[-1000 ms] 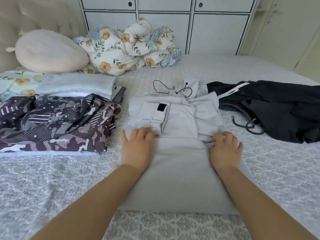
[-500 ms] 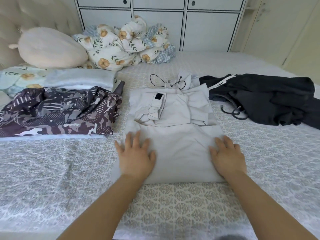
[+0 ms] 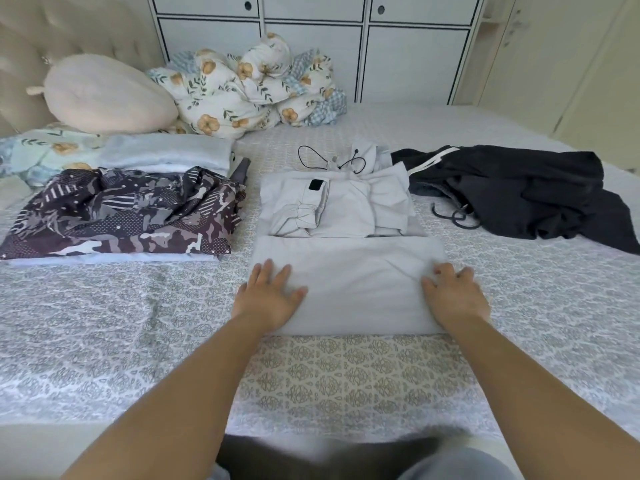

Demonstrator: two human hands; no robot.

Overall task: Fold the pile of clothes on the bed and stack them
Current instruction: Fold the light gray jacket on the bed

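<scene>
Light grey jacket point(image 3: 346, 265) sits mid-bed point(image 3: 104, 341), its near half folded up over itself. Left hand point(image 3: 268, 299) lies flat on the jacket's left edge, fingers straight and a bit spread. Right hand point(image 3: 453, 296) is on its right edge, fingers curled, bunching the cloth. Left of the jacket there's a folded camo shirt point(image 3: 121, 216) on a stack; right of it, a black garment point(image 3: 519, 192) in a loose heap.
</scene>
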